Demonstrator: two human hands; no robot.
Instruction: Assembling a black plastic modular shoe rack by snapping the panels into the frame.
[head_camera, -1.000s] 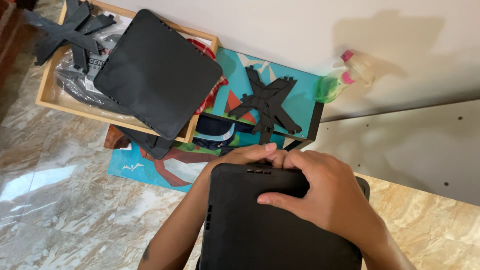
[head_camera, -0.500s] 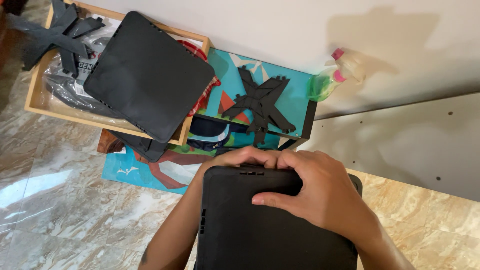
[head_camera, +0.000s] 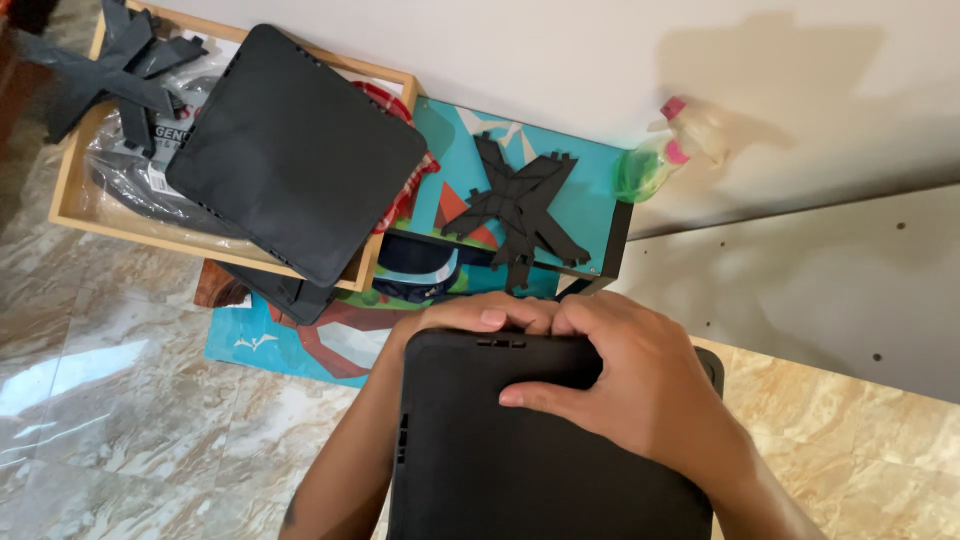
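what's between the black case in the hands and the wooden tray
In the head view, a colourful illustrated board on the marble floor lies between the black case and the wooden tray, with a second dark panel poking out under the tray.

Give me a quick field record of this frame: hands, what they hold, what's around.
left hand: fingers curled over the top edge of the black tablet case
right hand: pressed flat on the same case
behind: second black case tilted on a wooden tray
beside tray: black X-shaped stand on a teal picture board
at wall: spray bottle
floor: marble tile
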